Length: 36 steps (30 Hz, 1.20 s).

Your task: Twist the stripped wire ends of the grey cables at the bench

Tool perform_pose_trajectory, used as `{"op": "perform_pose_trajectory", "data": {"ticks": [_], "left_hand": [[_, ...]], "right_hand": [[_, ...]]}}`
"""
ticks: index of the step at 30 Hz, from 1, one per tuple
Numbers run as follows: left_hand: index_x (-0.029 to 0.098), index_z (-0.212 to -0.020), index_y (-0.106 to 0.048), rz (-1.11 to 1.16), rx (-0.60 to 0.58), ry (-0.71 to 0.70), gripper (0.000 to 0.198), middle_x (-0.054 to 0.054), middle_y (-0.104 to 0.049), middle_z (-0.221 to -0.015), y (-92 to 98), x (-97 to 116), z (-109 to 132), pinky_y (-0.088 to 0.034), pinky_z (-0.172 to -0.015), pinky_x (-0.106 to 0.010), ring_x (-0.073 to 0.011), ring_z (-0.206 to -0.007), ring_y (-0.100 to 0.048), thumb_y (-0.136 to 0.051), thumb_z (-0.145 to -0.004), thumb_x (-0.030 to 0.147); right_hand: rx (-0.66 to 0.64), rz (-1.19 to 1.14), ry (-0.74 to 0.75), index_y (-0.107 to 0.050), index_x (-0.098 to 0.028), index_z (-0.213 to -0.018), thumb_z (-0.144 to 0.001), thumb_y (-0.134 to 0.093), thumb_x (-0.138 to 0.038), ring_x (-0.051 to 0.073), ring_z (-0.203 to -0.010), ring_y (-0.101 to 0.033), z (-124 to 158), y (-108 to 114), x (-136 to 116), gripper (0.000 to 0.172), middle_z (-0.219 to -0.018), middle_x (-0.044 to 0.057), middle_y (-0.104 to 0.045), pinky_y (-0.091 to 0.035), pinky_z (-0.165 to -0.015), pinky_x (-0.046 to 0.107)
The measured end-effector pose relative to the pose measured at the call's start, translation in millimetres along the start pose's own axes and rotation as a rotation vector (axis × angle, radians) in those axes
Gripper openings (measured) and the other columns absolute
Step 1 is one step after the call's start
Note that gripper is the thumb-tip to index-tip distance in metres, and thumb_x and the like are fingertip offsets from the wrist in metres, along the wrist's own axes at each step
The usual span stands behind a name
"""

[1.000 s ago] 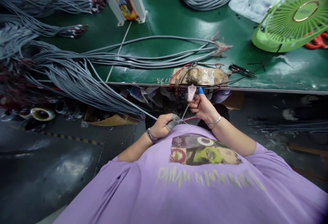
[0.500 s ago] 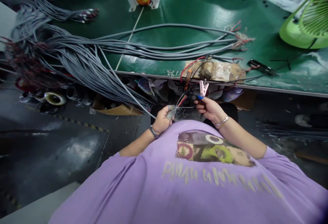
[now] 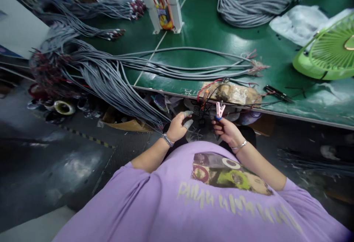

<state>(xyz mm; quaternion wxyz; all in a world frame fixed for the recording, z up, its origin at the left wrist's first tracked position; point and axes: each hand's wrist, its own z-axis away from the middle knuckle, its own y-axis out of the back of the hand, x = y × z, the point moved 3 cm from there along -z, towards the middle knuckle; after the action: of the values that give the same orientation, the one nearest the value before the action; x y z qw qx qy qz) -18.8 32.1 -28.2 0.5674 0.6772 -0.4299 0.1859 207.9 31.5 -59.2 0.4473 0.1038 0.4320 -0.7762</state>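
My left hand (image 3: pixel 179 125) is open near my lap, thumb and forefinger spread, with grey covers on both fingertips. Nothing shows between them. Just left of it hang the ends of a large bundle of grey cables (image 3: pixel 107 76), which droops over the bench edge. My right hand (image 3: pixel 226 129) is closed, its fingers curled and a blue cover on one fingertip. A pink clothes peg (image 3: pixel 220 110) stands right at that fingertip; whether I grip it is unclear. What lies inside the curled fingers is hidden.
On the green bench (image 3: pixel 199 35) lie more grey cables, a cardboard piece with tape (image 3: pixel 235 93), a black tool (image 3: pixel 278 93) and a coil of grey cable (image 3: pixel 249 6). A green fan (image 3: pixel 318 65) stands at right. A white post (image 3: pixel 174 6) rises from the bench.
My left hand has let go of the grey cable with stripped coloured wires, and its fingers have spread. My right hand stays closed by the peg. The view has tilted up.
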Motion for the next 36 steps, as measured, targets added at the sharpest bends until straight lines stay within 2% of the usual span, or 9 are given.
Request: {"op": "perform_pose_trajectory", "data": {"ticks": [3,6,13,20,24,27,30,32,36], "left_hand": [[0.016,-0.115,-0.066,-0.206,0.084,-0.18,0.028,-0.012,-0.066,-0.121,20.1,14,-40,-0.049,-0.106,-0.04,-0.0216,-0.116,-0.062,-0.058,-0.092,0.029],[0.015,-0.114,-0.068,-0.4,0.109,-0.213,0.028,-0.012,-0.062,-0.131,36.0,21,-90,-0.044,-0.113,-0.041,-0.0238,-0.124,-0.057,-0.056,-0.091,0.026],[0.011,-0.136,-0.058,-0.714,-0.043,-0.047,0.047,-0.016,-0.051,-0.149,37.5,12,-201,-0.033,-0.118,-0.045,-0.0301,-0.138,-0.045,-0.045,-0.091,0.014],[0.019,-0.132,-0.062,-0.867,-0.351,0.036,0.047,-0.015,-0.064,-0.129,33.6,13,-248,-0.044,-0.101,-0.046,-0.0308,-0.118,-0.061,-0.049,-0.087,0.014],[0.01,-0.123,-0.065,-0.865,-0.31,-0.088,0.042,-0.021,-0.061,-0.125,35.9,20,-247,-0.046,-0.095,-0.041,-0.0304,-0.111,-0.062,-0.05,-0.085,0.008],[0.008,-0.117,-0.065,-0.799,-0.103,-0.195,0.032,-0.02,-0.061,-0.121,53.1,34,-231,-0.044,-0.095,-0.039,-0.0293,-0.108,-0.061,-0.052,-0.089,0.015],[0.011,-0.113,-0.066,-0.699,0.031,-0.241,0.033,-0.015,-0.065,-0.108,78.5,53,-194,-0.044,-0.085,-0.036,-0.0271,-0.097,-0.063,-0.059,-0.091,0.035],[0.015,-0.105,-0.069,-0.656,-0.036,-0.274,0.032,-0.01,-0.067,-0.096,88.0,68,-159,-0.043,-0.077,-0.033,-0.0247,-0.087,-0.063,-0.067,-0.085,0.04],[0.021,-0.083,-0.068,-0.489,-0.413,-0.352,0.028,-0.004,-0.064,-0.072,74.0,93,-80,-0.034,-0.062,-0.028,-0.0186,-0.066,-0.058,-0.065,-0.085,0.049]], "right_hand": [[-0.016,0.006,0.002,-0.049,-0.017,-0.079,-0.078,-0.067,-0.023,0.001,-0.04,-0.026,-1,1,0,0.019,-0.063,-0.002,-0.053,-0.011,-0.034,0.011],[-0.021,0.018,0.019,-0.049,-0.017,-0.079,-0.076,-0.07,-0.023,0.001,-0.041,-0.028,-1,3,0,0.022,-0.063,-0.003,-0.053,-0.013,-0.033,0.011],[-0.021,0.044,0.049,-0.052,-0.017,-0.081,-0.073,-0.074,-0.027,0.001,-0.042,-0.027,1,11,0,0.025,-0.065,-0.002,-0.056,-0.015,-0.033,0.011],[-0.022,0.093,0.069,-0.052,-0.018,-0.082,-0.069,-0.077,-0.029,0.002,-0.043,-0.028,-2,18,1,0.031,-0.067,-0.002,-0.056,-0.016,-0.032,0.012],[-0.038,0.109,0.076,-0.052,-0.019,-0.081,-0.068,-0.078,-0.028,0.002,-0.043,-0.028,-4,21,2,0.03,-0.069,0.0,-0.056,-0.017,-0.032,0.014],[-0.079,0.154,0.086,-0.052,-0.021,-0.08,-0.069,-0.078,-0.03,0.004,-0.043,-0.028,-8,24,4,0.03,-0.069,0.001,-0.055,-0.016,-0.032,0.016],[-0.093,0.176,0.096,-0.051,-0.022,-0.081,-0.069,-0.079,-0.032,0.004,-0.042,-0.027,-13,26,5,0.032,-0.068,0.001,-0.055,-0.015,-0.032,0.017],[-0.089,0.172,0.096,-0.051,-0.021,-0.081,-0.067,-0.08,-0.032,0.003,-0.042,-0.026,-15,25,7,0.034,-0.068,0.0,-0.055,-0.014,-0.033,0.016],[-0.118,0.156,0.074,-0.051,-0.018,-0.08,-0.067,-0.08,-0.031,0.002,-0.043,-0.027,-15,15,13,0.034,-0.067,-0.002,-0.054,-0.013,-0.035,0.014]]}}
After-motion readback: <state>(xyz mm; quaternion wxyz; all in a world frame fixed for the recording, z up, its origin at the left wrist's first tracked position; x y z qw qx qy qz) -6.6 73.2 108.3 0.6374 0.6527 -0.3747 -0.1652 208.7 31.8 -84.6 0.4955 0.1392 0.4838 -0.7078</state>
